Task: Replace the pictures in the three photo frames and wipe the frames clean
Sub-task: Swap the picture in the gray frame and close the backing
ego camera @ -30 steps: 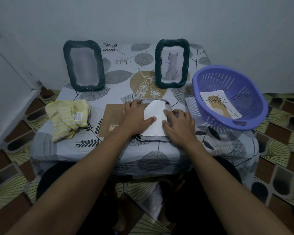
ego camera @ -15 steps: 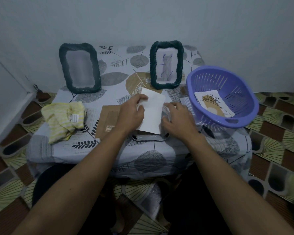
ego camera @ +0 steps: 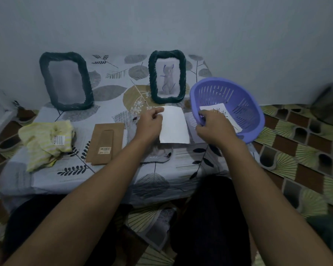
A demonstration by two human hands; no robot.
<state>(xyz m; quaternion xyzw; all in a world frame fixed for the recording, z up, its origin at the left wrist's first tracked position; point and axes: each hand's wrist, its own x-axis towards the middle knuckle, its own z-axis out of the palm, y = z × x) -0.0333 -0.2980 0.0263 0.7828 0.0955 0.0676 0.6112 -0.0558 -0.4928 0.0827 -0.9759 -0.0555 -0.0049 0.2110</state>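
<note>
Right hand (ego camera: 215,127) moved, gripping basket (ego camera: 215,91), picture (ego camera: 227,114) inside

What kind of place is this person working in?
Probably a room in a home: a leaf-print tablecloth, patterned floor tiles and a purple plastic basket, all set against a bare wall.

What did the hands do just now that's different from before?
The left hand lifted the white sheet off the flat frame and pinches its edge. The right hand left that frame and went right to the purple basket holding the flower picture; whether it grips anything is unclear. The left standing frame, right standing frame, yellow cloth and brown backing stayed put.
</note>
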